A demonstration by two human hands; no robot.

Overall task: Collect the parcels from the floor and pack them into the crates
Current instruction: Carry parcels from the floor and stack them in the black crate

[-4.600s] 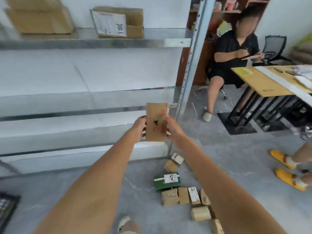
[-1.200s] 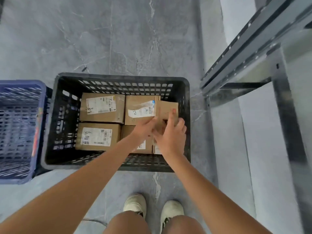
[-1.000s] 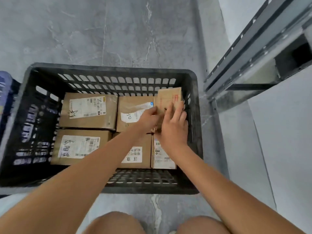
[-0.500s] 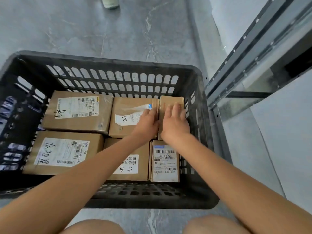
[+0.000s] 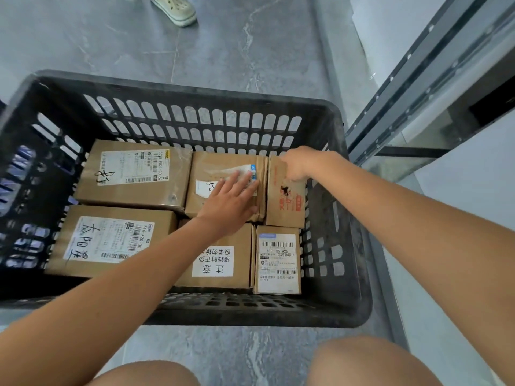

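In the black crate (image 5: 351, 246), the left hand (image 5: 228, 207) lies flat on a middle box (image 5: 220, 168); the right hand (image 5: 299, 164) pinches the narrow parcel's (image 5: 285, 207) top edge.

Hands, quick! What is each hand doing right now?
Left hand: open, fingers straight, lying flat on a taped parcel in the black crate.
Right hand: fingers curled at the far end of the narrow red-printed parcel; grip cannot be told.

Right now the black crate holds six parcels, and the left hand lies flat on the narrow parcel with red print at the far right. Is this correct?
Not quite. In the head view the left hand lies flat on the middle parcel of the far row, not on the narrow parcel with red print; the right hand touches that one at its far end. The black crate does hold six parcels.
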